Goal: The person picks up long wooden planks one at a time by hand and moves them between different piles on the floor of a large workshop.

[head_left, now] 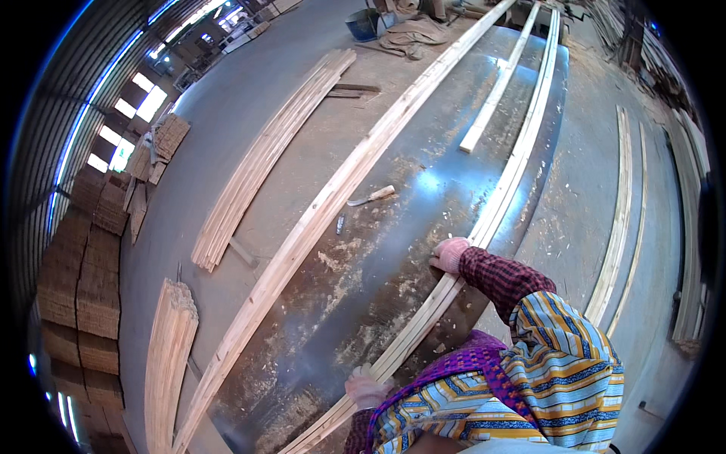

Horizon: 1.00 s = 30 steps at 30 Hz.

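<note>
Two hands [451, 255] [366, 386] clasp long, pale wooden strips [499, 204] at separate points, likely steadying them along the dark, glossy tabletop [423, 219].

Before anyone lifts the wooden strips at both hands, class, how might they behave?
Long and thin, the wooden strips would probably flex. Lying side by side without visible binding, they might slide apart. Flat faces make rolling unlikely.

The strips [503, 200] along the bench's [401, 227] right edge run out of view below; the garment [563, 356] hides much of the left forearm [358, 431]. A small item [340, 225] near the left edge cannot be identified.
</note>
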{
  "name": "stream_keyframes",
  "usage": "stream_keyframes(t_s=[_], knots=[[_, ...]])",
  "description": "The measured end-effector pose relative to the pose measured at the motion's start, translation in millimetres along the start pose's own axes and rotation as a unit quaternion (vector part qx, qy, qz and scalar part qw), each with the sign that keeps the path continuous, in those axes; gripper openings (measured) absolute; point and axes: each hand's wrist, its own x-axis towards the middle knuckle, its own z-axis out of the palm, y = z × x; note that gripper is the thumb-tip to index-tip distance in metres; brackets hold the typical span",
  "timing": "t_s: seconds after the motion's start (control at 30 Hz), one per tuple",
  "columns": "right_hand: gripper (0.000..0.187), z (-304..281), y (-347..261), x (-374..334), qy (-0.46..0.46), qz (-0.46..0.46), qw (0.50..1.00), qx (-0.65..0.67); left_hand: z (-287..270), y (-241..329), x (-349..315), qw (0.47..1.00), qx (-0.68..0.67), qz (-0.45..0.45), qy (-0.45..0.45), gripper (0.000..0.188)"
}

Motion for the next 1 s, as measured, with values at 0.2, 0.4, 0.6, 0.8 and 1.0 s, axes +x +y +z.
stream_keyframes(t_s=[0.2, 0.4, 0.6, 0.8, 1.0], knots=[[0.050, 11, -3, 14, -0.016, -0.014, 1.000, -0.010, 3, 6, 5, 0.998, 0.027, -0.053, -0.030, 0.097], [0.046, 2, -5, 5, -0.022, -0.011, 1.000, -0.008, 3, 10, 4, 0.996, 0.059, -0.048, -0.040, 0.094], [0.047, 3, -4, 6, -0.012, -0.013, 1.000, -0.015, -4, 14, 12, 0.992, 0.080, -0.049, -0.080, 0.092], [0.048, 9, -4, 12, 0.007, -0.017, 1.000, -0.014, 17, 0, 14, 0.995, 0.029, -0.090, -0.033, 0.084], [0.047, 12, 2, 13, 0.015, -0.018, 1.000, 0.003, 17, 2, 12, 0.997, 0.063, -0.044, -0.018, 0.080]])
